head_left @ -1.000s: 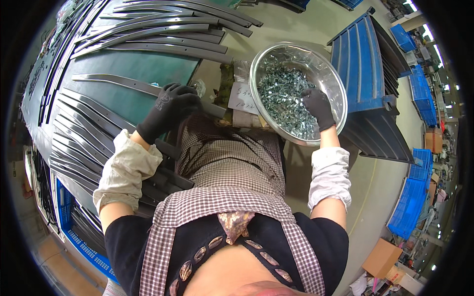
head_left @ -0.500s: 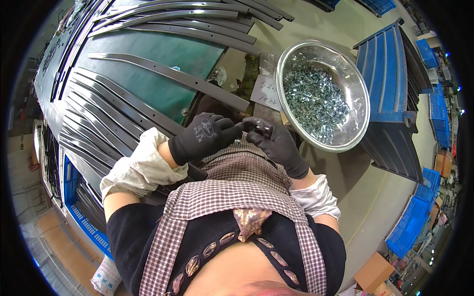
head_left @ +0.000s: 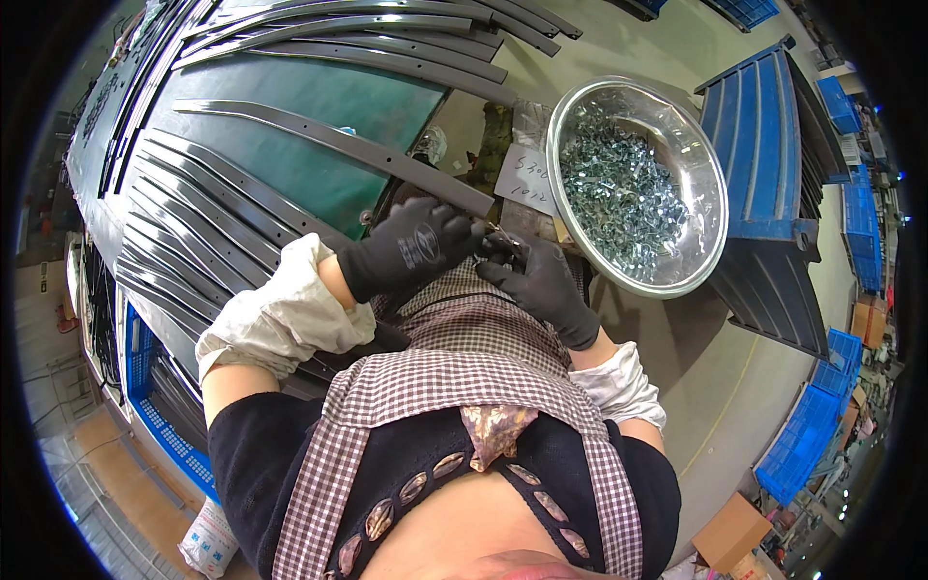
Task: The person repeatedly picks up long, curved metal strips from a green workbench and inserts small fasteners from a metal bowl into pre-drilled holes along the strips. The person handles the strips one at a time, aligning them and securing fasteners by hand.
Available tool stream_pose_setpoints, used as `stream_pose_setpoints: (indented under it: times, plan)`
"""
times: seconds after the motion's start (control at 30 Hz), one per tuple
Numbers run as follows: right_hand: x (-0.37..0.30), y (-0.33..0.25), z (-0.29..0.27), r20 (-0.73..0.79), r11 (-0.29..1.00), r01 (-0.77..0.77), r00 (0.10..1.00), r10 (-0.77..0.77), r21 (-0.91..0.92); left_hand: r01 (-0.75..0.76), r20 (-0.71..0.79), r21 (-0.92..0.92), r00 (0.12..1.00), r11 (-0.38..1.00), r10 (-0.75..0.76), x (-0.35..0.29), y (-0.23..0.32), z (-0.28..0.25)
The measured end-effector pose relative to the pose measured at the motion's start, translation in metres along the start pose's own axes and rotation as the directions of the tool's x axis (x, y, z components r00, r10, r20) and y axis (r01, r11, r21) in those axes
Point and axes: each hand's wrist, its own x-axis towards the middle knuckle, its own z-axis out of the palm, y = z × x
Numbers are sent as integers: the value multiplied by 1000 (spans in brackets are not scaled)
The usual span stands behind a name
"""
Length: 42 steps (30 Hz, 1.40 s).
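Observation:
Both my hands wear black gloves and meet over my lap, just below the near end of a long dark metal strip [head_left: 329,145]. My left hand [head_left: 416,246] is curled, its fingertips against those of my right hand [head_left: 541,285]. Between the fingertips sits a small shiny metal fastener [head_left: 500,236], pinched from both sides. A wide steel bowl [head_left: 713,164] holding many small silvery fasteners [head_left: 619,188] stands just right of my hands.
Many curved dark metal strips [head_left: 193,222] lie fanned over a green table top [head_left: 319,97] at left. A paper slip [head_left: 527,174] lies beside the bowl. Blue plastic crates [head_left: 773,145] stand at right, more blue crates [head_left: 802,445] and a cardboard box [head_left: 730,532] lower right.
My right hand left the bowl and came back to my lap. My left hand let go of the strip and joined it; now both sit a little closer to the strip's end.

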Motion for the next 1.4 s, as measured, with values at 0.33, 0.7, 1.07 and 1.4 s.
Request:
stream_pose_setpoints:
  times: [0.33,0.7,1.07,1.4]
  plan:
    - [19,32,-9,-68,791,251,936,-345,-558,312,-12,-357,941,880,-339,-21,-79,35]
    - [37,55,0,-125,892,161,964,-234,-423,279,-19,-429,948,859,-318,-22,-72,35]
    - [11,50,-7,49,865,200,979,-200,-461,288,-20,-471,942,834,-336,-20,-70,27]
    - [20,24,-5,86,718,246,964,-252,-651,352,49,-553,918,755,-393,-29,-65,16]
